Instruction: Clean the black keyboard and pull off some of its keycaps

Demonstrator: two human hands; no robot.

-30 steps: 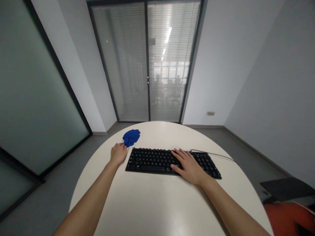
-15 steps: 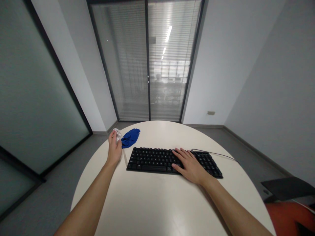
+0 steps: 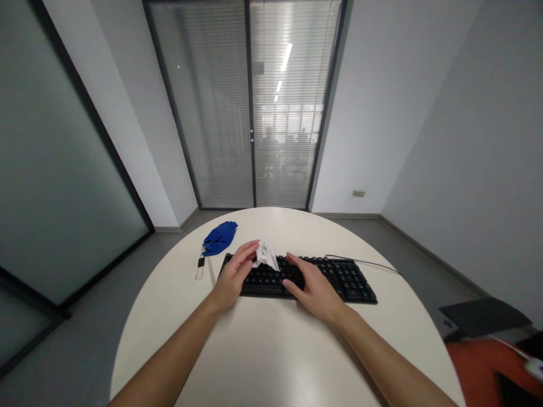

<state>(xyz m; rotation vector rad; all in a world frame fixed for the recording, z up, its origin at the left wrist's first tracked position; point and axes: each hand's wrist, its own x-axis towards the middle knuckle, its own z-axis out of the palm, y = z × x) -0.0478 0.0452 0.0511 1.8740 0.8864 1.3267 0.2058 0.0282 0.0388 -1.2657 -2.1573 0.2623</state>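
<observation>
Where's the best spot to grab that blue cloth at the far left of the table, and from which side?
Pinch the bunched top of the blue cloth from above. It lies crumpled flat on the table, so its edges offer little, and the small items beside its near end crowd that side.

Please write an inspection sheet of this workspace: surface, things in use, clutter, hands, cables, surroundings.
Surface: round white table, bare at the near side.
Things in use: black keyboard; white wipe held over its left keys.
Clutter: blue cloth at the far left; a small dark item and thin stick beside it.
Hands: left hand pinches the wipe; right hand lies flat on the keyboard.
Cables: keyboard cable runs off to the right.
Surroundings: glass doors with blinds, grey walls, orange seat at right.
</observation>
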